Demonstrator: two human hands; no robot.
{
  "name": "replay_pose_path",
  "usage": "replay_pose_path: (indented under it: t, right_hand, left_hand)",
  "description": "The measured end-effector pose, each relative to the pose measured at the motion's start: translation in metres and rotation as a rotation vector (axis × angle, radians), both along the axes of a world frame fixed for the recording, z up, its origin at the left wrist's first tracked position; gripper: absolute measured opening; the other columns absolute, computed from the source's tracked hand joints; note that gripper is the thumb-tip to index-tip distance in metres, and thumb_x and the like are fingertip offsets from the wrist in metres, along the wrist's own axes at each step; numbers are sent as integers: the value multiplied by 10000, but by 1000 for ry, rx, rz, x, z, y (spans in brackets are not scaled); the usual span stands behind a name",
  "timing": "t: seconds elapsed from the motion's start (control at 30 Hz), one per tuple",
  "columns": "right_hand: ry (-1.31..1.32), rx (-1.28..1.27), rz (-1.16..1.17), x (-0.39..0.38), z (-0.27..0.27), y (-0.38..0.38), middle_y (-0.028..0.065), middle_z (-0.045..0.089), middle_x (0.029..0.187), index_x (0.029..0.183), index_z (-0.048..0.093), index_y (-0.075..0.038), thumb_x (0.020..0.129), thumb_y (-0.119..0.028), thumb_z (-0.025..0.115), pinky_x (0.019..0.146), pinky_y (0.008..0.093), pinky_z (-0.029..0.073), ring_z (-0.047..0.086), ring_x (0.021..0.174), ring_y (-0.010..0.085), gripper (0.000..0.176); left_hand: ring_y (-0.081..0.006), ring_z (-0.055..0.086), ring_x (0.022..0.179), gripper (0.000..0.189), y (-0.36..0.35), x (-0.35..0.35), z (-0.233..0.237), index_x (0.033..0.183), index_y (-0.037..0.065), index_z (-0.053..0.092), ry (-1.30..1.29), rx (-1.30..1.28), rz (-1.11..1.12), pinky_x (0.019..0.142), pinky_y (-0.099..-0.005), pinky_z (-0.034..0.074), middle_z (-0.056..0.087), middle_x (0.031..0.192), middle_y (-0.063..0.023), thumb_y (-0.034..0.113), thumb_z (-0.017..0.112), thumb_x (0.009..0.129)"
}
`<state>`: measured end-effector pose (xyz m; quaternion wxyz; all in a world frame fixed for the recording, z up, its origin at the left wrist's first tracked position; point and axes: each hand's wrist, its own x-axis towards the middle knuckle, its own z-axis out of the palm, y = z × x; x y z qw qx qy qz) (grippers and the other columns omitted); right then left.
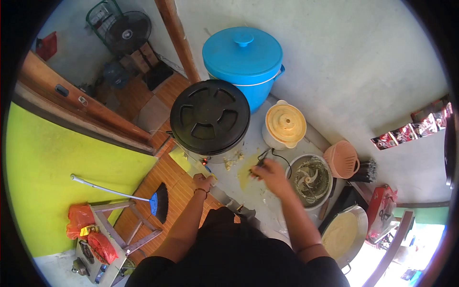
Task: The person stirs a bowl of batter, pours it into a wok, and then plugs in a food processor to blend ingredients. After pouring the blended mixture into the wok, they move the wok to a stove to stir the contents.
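My right hand [273, 176] is closed around part of a black cord [282, 155] above the pale floor. The cord loops up beside the lidded cream container and runs down toward the metal bowl [329, 198]. Inside that bowl, a pale curved blade [308, 180] sits in a greenish-grey paste. Lower and to the left, my left hand [203, 182] is closed, with a small pale yellowish bit showing at its fingertips; I cannot make out what it is. Near that hand, a small dark thing with a red glow and a blue part [205, 162] lies below the black-lidded bucket [210, 116].
A blue lidded tub [243, 57], cream container [286, 123] and pink basket [342, 160] line the wall. At right, a wide pan [345, 234] holds pale batter. A broom [155, 203] and wooden stool [129, 229] stand left. Yellowish smears [245, 177] mark the floor.
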<state>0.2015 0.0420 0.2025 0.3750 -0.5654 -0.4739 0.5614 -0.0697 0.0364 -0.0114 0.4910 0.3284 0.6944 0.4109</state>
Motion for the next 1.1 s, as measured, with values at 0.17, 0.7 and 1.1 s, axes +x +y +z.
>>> replay_pose_path:
  t: [0.17, 0.7, 1.1]
  right_hand:
    - [-56, 35, -234, 79, 120, 6, 57, 649, 714, 828, 627, -41, 853, -194, 612, 523, 233, 409, 561, 594, 91, 156]
    - [-710, 369, -430, 178, 132, 63, 142, 637, 687, 772, 616, 34, 776, -187, 700, 596, 331, 482, 617, 628, 198, 236]
    - [-854, 516, -546, 227, 198, 54, 145, 654, 715, 801, 650, 10, 761, -233, 731, 603, 344, 467, 604, 627, 241, 260]
  left_hand:
    - [-194, 587, 689, 395, 4, -11, -68, 896, 0, 492, 174, -171, 30, 568, -340, 481, 579, 773, -91, 158, 775, 670]
    - [-126, 522, 846, 467, 20, 176, 126, 1153, 54, 528, 50, 531, -560, 636, -247, 452, 550, 1034, -72, 207, 743, 767]
    - [-167, 658, 655, 167, 157, 386, 228, 984, -40, 587, 74, 221, -1195, 606, -291, 540, 668, 812, -100, 98, 521, 916]
